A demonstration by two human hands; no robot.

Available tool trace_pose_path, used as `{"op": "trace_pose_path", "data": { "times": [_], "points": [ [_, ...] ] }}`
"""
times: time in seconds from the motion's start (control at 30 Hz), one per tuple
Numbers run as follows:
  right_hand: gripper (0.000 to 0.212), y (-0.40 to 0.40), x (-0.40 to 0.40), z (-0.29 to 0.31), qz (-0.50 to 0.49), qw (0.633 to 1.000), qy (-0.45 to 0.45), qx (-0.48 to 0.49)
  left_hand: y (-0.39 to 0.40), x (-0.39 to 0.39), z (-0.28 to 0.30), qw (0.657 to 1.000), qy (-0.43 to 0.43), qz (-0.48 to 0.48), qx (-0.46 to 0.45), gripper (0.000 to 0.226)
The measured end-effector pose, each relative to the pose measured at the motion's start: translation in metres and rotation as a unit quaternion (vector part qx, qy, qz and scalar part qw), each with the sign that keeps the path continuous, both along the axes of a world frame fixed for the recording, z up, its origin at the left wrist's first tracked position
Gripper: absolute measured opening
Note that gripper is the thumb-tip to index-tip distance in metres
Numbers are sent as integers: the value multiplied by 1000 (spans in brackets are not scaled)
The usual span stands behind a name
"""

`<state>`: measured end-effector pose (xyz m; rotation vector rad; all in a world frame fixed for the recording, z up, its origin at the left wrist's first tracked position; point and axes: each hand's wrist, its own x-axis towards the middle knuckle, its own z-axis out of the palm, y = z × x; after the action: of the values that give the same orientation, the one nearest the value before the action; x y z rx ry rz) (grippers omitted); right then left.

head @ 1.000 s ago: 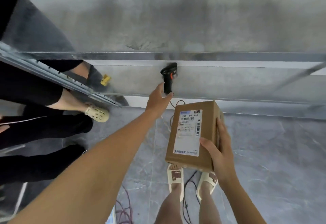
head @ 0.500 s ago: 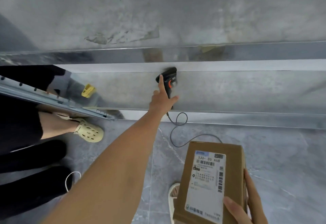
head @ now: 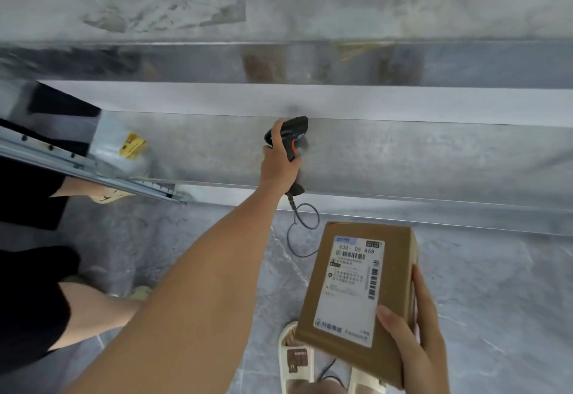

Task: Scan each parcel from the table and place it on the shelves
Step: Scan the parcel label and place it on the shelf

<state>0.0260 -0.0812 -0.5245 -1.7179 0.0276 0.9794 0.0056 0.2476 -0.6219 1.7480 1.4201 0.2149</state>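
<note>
Now the left hand [head: 280, 166] is wrapped around the handle of the black scanner [head: 290, 142], fingers curled about the grip, out over the metal tabletop [head: 403, 158]. Its cable [head: 302, 223] loops down off the tabletop's near edge toward the floor [head: 496, 285]. The right hand [head: 415, 338] holds the parcel [head: 356, 294], a brown cardboard box, low and near the body above the floor, well short of the scanner; thumb on the labelled face, fingers along the right side. The label [head: 353, 288] faces up, its barcodes showing.

Judging by how one hand carries it by a lower corner, the parcel is probably light. The cardboard looks stiff and square-edged, so it should hold its shape under a pinch, though the smooth faces could slip if the grip loosens. The hold on the side panel suits scanning, provided the thumb stays off the barcodes. A wider grasp under the base would likely be safer for shelving.
</note>
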Motion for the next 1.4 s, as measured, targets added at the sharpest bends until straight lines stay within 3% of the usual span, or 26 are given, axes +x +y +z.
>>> {"op": "trace_pose_path", "data": {
  "times": [0.23,0.4,0.67,0.9,1.03,1.4],
  "points": [
    [81,6,3,58,52,999,-18,2,-40,-33,85,999,-18,-28,13,79],
    [85,-5,6,125,75,997,-21,8,-80,-63,172,1000,-26,8,8,80],
    [95,-31,14,237,145,986,-73,26,-176,-112,292,984,-129,122,31,76],
    [99,-64,44,300,179,972,-140,57,-243,-112,395,958,-230,140,97,76],
    [100,-67,57,325,174,965,-179,77,-266,-92,432,943,-275,142,118,64],
    [87,-39,77,361,168,935,-309,54,-265,-66,474,906,-391,146,75,64]
  ]
}}
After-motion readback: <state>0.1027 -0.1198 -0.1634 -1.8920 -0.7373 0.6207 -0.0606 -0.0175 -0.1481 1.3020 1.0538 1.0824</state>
